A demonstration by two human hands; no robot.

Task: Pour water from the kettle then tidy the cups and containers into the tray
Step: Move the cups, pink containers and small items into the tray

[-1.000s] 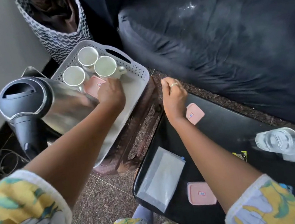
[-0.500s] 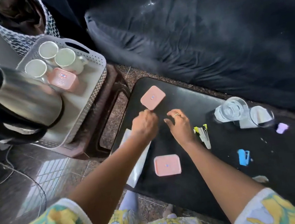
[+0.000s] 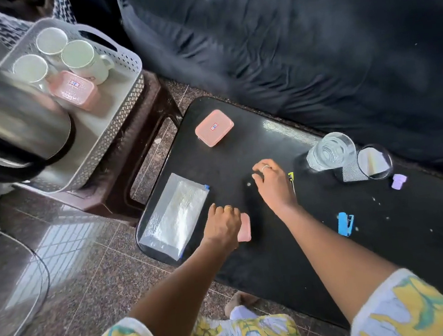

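Note:
The grey perforated tray stands on a dark stool at the left and holds three white cups, one pink container and the steel kettle. On the black table a second pink container lies near the far left corner. My left hand rests on top of a third pink container near the table's front edge, fingers curled over it. Apart from it, my right hand hovers low over the table with fingers spread and holds nothing.
A clear plastic pouch lies at the table's left end. A glass of water and a mesh cup stand at the back right. Small blue, purple and yellow items lie nearby. A dark sofa runs behind.
My left hand left the pink container in the tray, crossed to the table and came down onto the near pink container. My right hand drew back from the far pink container toward the table's middle.

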